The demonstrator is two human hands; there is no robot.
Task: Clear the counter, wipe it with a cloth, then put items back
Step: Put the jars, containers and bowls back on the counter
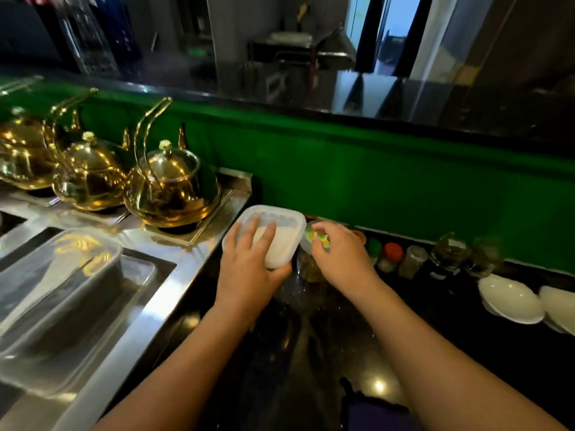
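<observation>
Black glossy tabletop (326, 337) under a green wall (373, 188), stock as follows. Item one: plastic tub (280, 222), lidded, white contents. Your left hand (249, 269) grips it, fingers (258, 228) spread over the lid and thumb hooked at the near corner, probably to lift it level. Item two: small jar (317, 236) with a colourful label, just beside the tub. Your right hand (342, 256) pinches its top. Right of those fingers: spice jars (392, 253), then white bowls (510, 301), lined along the wall. Left of your left fingers: gold teapots (171, 188) on steel.
</observation>
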